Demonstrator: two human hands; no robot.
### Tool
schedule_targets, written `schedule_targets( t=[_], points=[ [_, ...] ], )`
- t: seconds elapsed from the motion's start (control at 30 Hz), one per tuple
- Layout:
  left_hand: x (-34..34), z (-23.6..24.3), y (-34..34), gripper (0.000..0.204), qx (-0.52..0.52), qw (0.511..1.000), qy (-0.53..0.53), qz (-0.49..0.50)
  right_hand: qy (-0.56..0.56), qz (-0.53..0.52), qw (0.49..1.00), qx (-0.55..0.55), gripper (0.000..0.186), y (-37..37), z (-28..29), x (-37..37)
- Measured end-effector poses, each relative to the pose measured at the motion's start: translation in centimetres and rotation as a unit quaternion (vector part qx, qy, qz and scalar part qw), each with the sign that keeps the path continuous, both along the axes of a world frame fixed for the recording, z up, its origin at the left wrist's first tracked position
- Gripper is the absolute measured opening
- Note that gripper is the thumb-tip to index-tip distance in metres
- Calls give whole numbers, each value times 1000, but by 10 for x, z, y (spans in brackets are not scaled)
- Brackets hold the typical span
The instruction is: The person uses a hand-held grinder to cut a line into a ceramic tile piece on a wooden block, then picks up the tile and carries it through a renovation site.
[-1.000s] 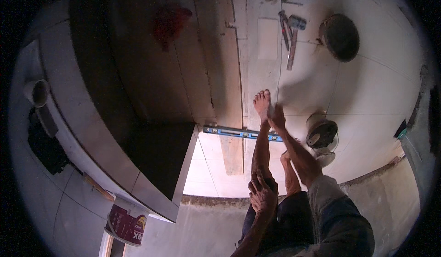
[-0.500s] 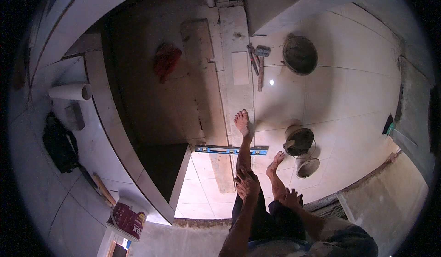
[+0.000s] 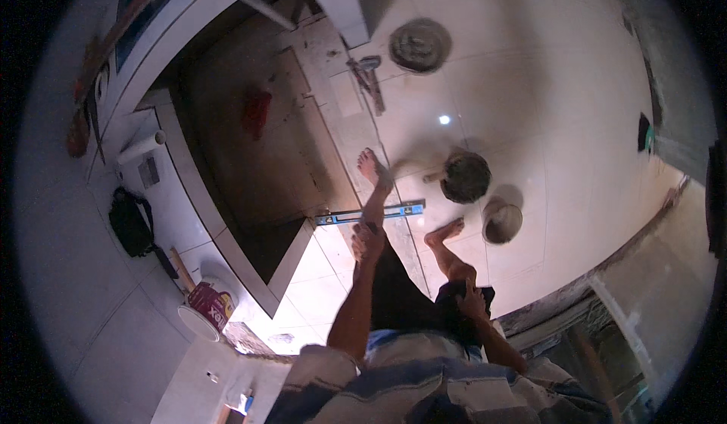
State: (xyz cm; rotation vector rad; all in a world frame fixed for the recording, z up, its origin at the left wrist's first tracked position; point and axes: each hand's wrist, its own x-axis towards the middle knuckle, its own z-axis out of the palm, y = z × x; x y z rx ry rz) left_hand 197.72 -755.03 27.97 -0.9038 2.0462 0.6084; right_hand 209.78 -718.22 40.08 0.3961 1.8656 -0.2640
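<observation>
My left hand (image 3: 369,241) is wrapped round my bare left shin, just below the dark trouser leg (image 3: 395,280). Over my right knee, my right hand (image 3: 473,303) lies on the dark cloth with its fingers stretched along it; dim light blurs their tips. A blue spirit level (image 3: 411,210) lies across the floor behind my left shin, its left end by the corner of a raised tiled edge. Right of it stands a bucket of dark mortar (image 3: 468,178), a trowel handle (image 3: 434,176) poking out. A smaller pale bucket (image 3: 502,222) stands nearer, by my right foot.
Farther off are a round mortar basin (image 3: 419,44), a mallet (image 3: 371,63) and a pale tile (image 3: 348,95). Left lies a sunken dark floor with a red bundle (image 3: 256,112) and a long plank (image 3: 322,148). A black bag (image 3: 130,222), white pipe (image 3: 142,148) and paint bucket (image 3: 208,308) stand beyond the ledge (image 3: 198,204).
The view has turned and shifted, so floor things sit elsewhere in it. My left hand now grips the shin, and more of my striped shirt shows. My right hand stays at the right knee.
</observation>
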Motion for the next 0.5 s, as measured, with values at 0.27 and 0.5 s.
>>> schedule_targets(
  t=[0.27,0.5],
  points=[
    [64,-11,-93,62,238,948,176,-116,335,-218,898,-183,50,123,29,72],
    [74,110,-7,43,93,925,118,-349,259,-576,775,-16,47,169,16,300]
  ],
)
